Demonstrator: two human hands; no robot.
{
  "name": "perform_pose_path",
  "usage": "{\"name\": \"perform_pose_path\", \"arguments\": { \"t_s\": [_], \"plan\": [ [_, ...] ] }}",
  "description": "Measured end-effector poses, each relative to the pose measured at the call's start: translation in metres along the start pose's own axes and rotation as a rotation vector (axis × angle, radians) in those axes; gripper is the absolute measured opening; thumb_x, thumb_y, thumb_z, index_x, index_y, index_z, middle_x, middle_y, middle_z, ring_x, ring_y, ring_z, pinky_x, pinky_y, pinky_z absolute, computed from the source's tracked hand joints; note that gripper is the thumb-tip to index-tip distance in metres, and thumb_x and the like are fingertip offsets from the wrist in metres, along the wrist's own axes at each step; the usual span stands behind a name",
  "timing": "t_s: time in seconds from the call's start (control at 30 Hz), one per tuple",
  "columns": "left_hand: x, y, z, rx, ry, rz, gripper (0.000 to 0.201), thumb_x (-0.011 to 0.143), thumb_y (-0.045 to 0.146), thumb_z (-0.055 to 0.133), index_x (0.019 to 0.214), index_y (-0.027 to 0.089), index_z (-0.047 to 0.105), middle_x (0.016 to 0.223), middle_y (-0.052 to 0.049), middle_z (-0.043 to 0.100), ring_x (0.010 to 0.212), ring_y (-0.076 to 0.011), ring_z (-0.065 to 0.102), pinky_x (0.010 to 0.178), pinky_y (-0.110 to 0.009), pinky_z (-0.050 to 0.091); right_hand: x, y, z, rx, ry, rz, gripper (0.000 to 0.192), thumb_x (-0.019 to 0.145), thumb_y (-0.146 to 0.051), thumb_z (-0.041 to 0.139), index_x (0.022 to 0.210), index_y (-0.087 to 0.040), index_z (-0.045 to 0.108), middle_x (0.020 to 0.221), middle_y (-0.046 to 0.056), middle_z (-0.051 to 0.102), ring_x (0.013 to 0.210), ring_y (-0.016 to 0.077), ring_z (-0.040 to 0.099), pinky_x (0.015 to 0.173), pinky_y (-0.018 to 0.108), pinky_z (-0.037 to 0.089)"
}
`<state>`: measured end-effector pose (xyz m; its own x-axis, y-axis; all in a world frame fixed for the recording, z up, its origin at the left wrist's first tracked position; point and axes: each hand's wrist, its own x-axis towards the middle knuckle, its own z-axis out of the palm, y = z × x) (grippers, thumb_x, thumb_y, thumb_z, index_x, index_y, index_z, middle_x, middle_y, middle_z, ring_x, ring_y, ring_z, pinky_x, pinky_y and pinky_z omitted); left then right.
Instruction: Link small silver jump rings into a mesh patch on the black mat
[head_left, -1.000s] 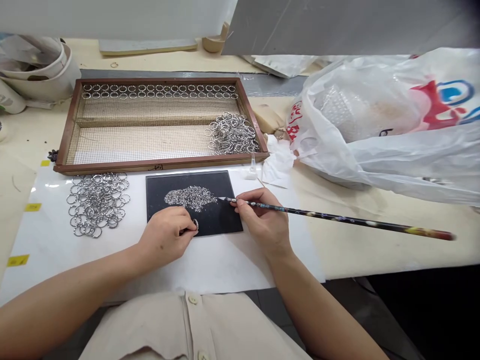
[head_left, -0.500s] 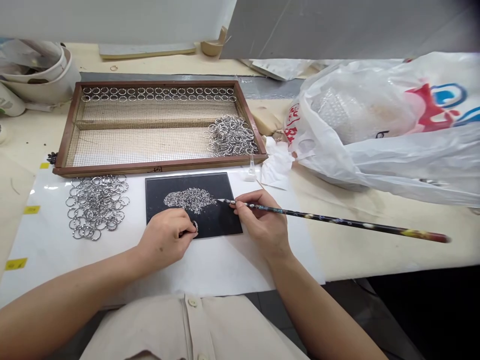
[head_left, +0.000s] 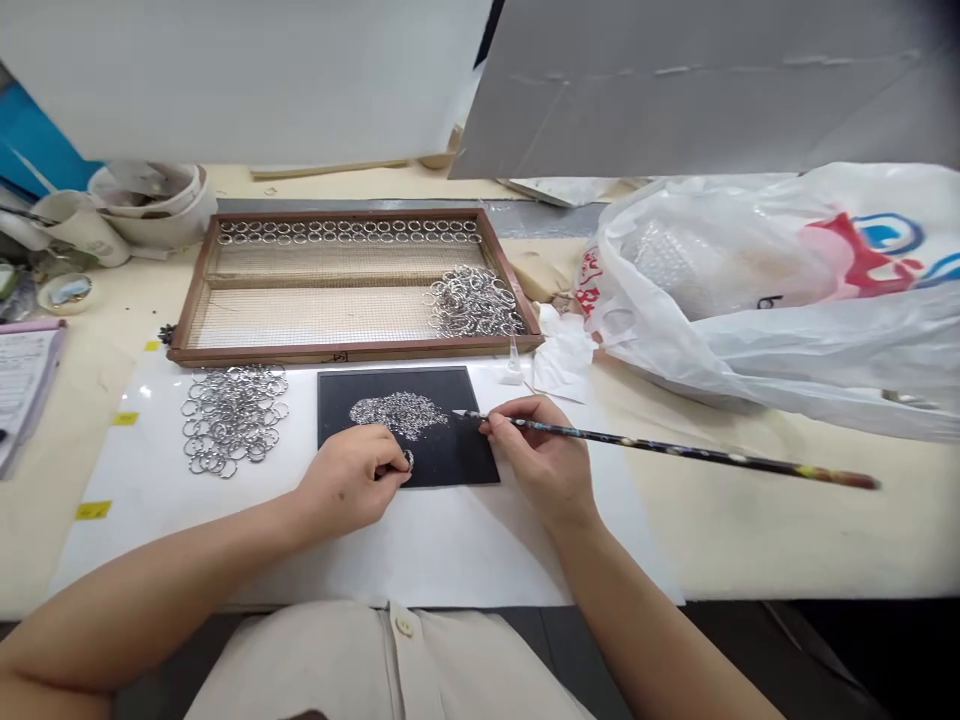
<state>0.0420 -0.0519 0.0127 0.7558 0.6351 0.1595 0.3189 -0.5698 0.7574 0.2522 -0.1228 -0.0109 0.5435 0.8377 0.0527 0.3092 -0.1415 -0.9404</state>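
Observation:
Between thumb and forefinger, my left hand (head_left: 356, 477) pinches a silver ring (head_left: 409, 460) just over the front of a black board (head_left: 450, 455). Small sparkling stones (head_left: 397, 412) lie heaped on that board. My right hand (head_left: 544, 455) grips a wax-tipped picking pencil (head_left: 637, 441) like a pen. The pencil's pale tip points left, by the right edge of the stones; whether a stone sticks to it is too small to see. Left of the board is a loose pile of silver rings (head_left: 234, 420) on white paper.
Behind the board stands a wooden-framed mesh tray (head_left: 352, 355), holding neat rows of rings (head_left: 345, 232) and a ring heap (head_left: 476, 302). A small clear nozzle (head_left: 513, 365) and crumpled tissue (head_left: 559, 345) sit right of it. A large plastic bag (head_left: 750, 330) fills the right; tubs (head_left: 161, 215) stand back left.
The camera view has shifted, so the whole bench sits lower and further right in the picture. Both hands keep their holds on the ring and the pencil, in nearly the same places over the board.

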Motion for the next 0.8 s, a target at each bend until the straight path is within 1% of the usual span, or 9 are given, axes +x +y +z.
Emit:
{"name": "perform_pose_path", "arguments": {
  "t_s": [0.07,0.17,0.27,0.33,0.43,0.6,0.73,0.77,0.8],
  "plan": [
    [0.002,0.003,-0.012,0.115,-0.018,-0.037,0.014,0.076,0.007,0.056,0.066,0.015,0.061,0.069,-0.001,0.062,0.066,-0.0117,0.056,0.061,-0.023,0.044,-0.002,0.001,-0.001,-0.052,0.042,-0.093,0.007,0.077,-0.027,0.062,0.075,-0.022,0.059,0.070,0.000,0.061,0.067,0.0177,0.062,0.065,0.034,0.050],
    [0.004,0.002,-0.035,0.440,0.025,-0.122,0.016,0.080,0.009,0.050,0.070,0.014,0.062,0.072,-0.003,0.062,0.067,-0.0140,0.055,0.059,-0.025,0.041,-0.005,0.000,0.000,-0.096,0.084,-0.283,0.002,0.077,-0.022,0.063,0.077,-0.022,0.061,0.072,0.000,0.062,0.066,0.0160,0.059,0.064,0.032,0.048],
    [0.006,-0.006,-0.053,0.835,0.099,-0.213,0.024,0.081,0.005,0.041,0.070,0.012,0.061,0.071,-0.008,0.059,0.066,-0.0170,0.053,0.056,-0.027,0.036,-0.007,-0.002,0.000,-0.126,0.092,-0.464,0.006,0.078,-0.017,0.062,0.079,-0.022,0.061,0.073,0.000,0.062,0.066,0.0144,0.058,0.063,0.029,0.048],
    [0.007,-0.013,-0.060,0.972,0.090,-0.280,0.024,0.076,0.002,0.040,0.072,0.011,0.062,0.072,-0.009,0.058,0.068,-0.0189,0.054,0.055,-0.028,0.034,-0.009,-0.002,0.000,-0.145,0.078,-0.529,0.007,0.078,-0.015,0.062,0.081,-0.022,0.062,0.074,0.000,0.063,0.067,0.0144,0.059,0.064,0.029,0.049],
    [0.010,-0.020,-0.062,1.011,0.016,-0.366,0.026,0.071,-0.002,0.042,0.076,0.010,0.065,0.074,-0.011,0.060,0.073,-0.0216,0.058,0.055,-0.028,0.036,-0.010,0.000,0.000,-0.162,0.057,-0.555,0.008,0.078,-0.015,0.062,0.082,-0.022,0.062,0.077,0.000,0.064,0.069,0.0152,0.060,0.066,0.029,0.050],
    [0.014,-0.020,-0.060,1.008,-0.040,-0.391,0.029,0.073,-0.002,0.041,0.074,0.009,0.068,0.074,-0.014,0.062,0.075,-0.0249,0.060,0.055,-0.030,0.039,-0.010,0.002,0.000,-0.172,0.056,-0.534,0.007,0.078,-0.017,0.062,0.083,-0.022,0.063,0.077,0.000,0.065,0.069,0.0159,0.061,0.066,0.030,0.051],
    [0.012,-0.006,-0.059,1.008,-0.038,-0.383,0.030,0.078,-0.001,0.040,0.077,0.008,0.068,0.077,-0.013,0.063,0.076,-0.0245,0.060,0.057,-0.030,0.041,-0.010,0.000,-0.001,-0.159,0.063,-0.545,0.008,0.078,-0.015,0.062,0.082,-0.022,0.063,0.077,0.000,0.065,0.070,0.0156,0.060,0.067,0.030,0.050],
    [0.008,0.001,-0.060,1.007,-0.023,-0.355,0.029,0.081,0.003,0.039,0.081,0.008,0.068,0.080,-0.013,0.063,0.077,-0.0243,0.060,0.059,-0.031,0.043,-0.010,0.000,-0.001,-0.154,0.063,-0.547,0.009,0.078,-0.014,0.062,0.082,-0.022,0.063,0.077,0.000,0.064,0.070,0.0155,0.060,0.067,0.030,0.050],
    [0.003,0.009,-0.062,1.008,0.031,-0.286,0.028,0.086,0.008,0.040,0.088,0.008,0.068,0.081,-0.013,0.064,0.077,-0.0239,0.060,0.062,-0.032,0.044,-0.011,-0.001,-0.002,-0.150,0.063,-0.549,0.010,0.078,-0.013,0.062,0.082,-0.022,0.063,0.078,0.000,0.064,0.071,0.0155,0.060,0.067,0.030,0.050]
  ]
}}
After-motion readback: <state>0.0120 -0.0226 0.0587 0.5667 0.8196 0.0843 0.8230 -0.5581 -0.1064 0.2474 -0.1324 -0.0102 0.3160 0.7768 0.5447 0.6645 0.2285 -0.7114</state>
